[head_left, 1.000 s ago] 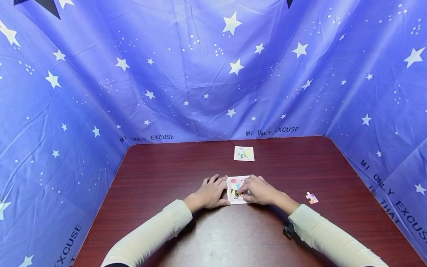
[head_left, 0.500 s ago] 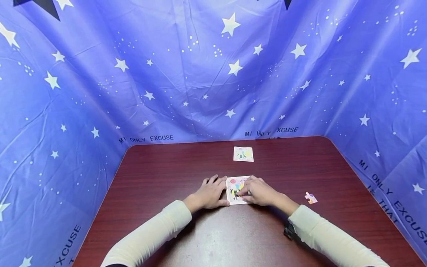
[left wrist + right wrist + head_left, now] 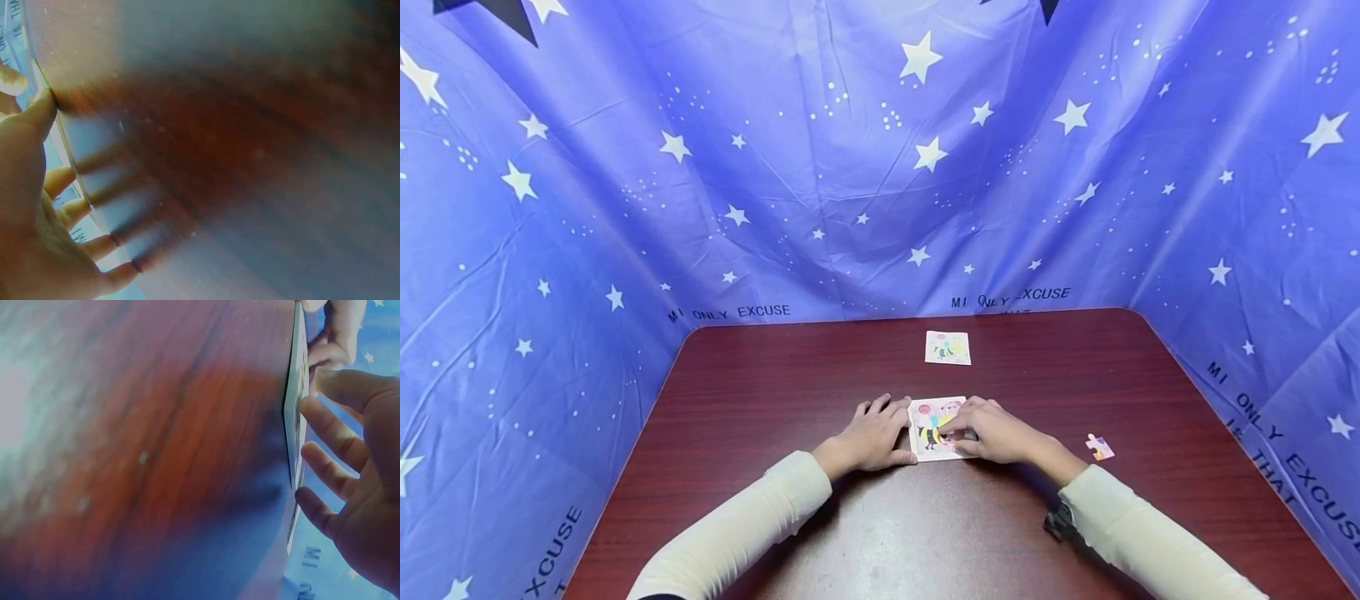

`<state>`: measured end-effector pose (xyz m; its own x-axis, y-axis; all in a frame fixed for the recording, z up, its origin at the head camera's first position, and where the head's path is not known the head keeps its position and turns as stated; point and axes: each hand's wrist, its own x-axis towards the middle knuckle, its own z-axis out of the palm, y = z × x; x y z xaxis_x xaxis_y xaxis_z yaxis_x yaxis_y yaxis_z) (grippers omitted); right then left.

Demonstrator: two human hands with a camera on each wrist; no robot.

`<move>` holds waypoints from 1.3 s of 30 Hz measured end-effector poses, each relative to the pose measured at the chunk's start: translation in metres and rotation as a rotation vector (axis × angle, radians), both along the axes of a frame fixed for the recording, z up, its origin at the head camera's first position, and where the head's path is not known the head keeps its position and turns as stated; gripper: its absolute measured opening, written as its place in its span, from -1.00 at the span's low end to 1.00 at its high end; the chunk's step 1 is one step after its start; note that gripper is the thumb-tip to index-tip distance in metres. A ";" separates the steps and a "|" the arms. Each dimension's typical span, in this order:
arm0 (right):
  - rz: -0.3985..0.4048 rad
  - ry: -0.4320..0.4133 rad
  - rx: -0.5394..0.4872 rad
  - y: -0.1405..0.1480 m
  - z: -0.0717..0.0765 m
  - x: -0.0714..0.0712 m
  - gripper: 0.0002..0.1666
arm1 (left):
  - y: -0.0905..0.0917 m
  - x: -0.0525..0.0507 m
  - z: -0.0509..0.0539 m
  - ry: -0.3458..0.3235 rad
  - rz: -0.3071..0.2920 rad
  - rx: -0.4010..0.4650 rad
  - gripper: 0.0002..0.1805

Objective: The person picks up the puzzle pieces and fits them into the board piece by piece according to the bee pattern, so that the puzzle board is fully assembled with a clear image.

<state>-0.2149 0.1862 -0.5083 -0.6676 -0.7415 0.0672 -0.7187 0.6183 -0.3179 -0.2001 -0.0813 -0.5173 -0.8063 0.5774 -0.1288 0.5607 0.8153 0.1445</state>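
Observation:
A small puzzle board (image 3: 928,417) with a white border and a yellow-and-black bee picture lies on the table in front of me. My left hand (image 3: 874,435) lies with its fingers spread along the board's left edge, thumb at the near corner. Over the right part of the picture, my right hand (image 3: 997,432) touches the surface with loosely bent fingertips. In the right wrist view its fingers (image 3: 334,469) meet the board (image 3: 294,412), and nothing shows held between them and the thumb. The right hand hides part of the board's right side.
A loose pink and purple puzzle piece (image 3: 1100,447) lies to the right on the dark red table (image 3: 775,367). Behind the board is a card (image 3: 947,347) with a similar bee picture. Blue star-patterned cloth (image 3: 820,167) surrounds the table's back and sides.
My right hand has shifted slightly to the right and its fingers have loosened, uncovering more of the bee picture. The left hand stays at the board's left edge.

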 end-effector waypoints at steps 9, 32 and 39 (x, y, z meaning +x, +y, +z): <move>-0.014 0.028 -0.090 0.031 0.001 -0.007 -0.67 | -0.001 0.000 -0.001 0.004 -0.006 0.013 -0.38; -0.230 0.055 -0.169 0.142 -0.001 0.003 -0.67 | -0.002 0.000 -0.005 0.010 -0.007 0.024 -0.40; -0.309 -0.070 -0.202 0.168 0.000 0.014 -0.64 | -0.001 -0.001 -0.005 0.012 -0.004 0.013 -0.40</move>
